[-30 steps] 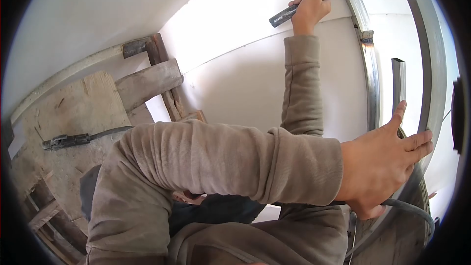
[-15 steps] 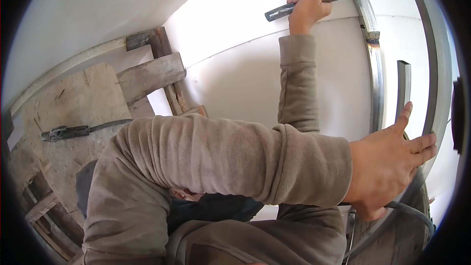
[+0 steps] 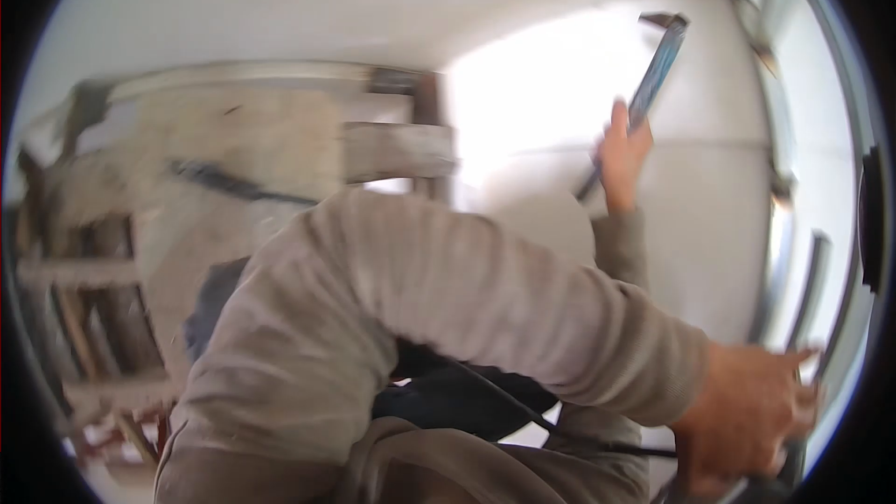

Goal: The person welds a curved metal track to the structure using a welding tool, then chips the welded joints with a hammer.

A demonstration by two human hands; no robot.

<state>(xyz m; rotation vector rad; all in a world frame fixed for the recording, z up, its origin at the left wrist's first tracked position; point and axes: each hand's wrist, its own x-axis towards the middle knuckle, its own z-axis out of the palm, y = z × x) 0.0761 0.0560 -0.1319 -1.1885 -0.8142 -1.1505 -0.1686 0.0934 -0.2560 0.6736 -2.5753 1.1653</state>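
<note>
My right hand (image 3: 623,154) is closed round the handle of a chipping hammer (image 3: 659,70), a metal bar with a thin pointed head. The hammer is raised and tilted in front of the white wall, its head up and apart from the metal frame. Across the foreground reaches my left arm. At its end my left hand (image 3: 747,415), smeared by motion, lies against the metal frame (image 3: 854,145) at the right, fingers stretched and apart. A dark cable (image 3: 644,451) runs to beneath this hand; whether the two touch is hidden.
At the left, a wooden board (image 3: 247,126) bears a dark welding electrode holder (image 3: 219,180) with a cable. Timber framing (image 3: 93,271) stands below it. Another metal upright (image 3: 775,252) with weld marks runs along the right, near a shorter metal strip (image 3: 812,285).
The view has swung, shifting the board and wall rightward. The hammer has turned from nearly level to steeply tilted, head up. My left hand appears lower, still by the frame.
</note>
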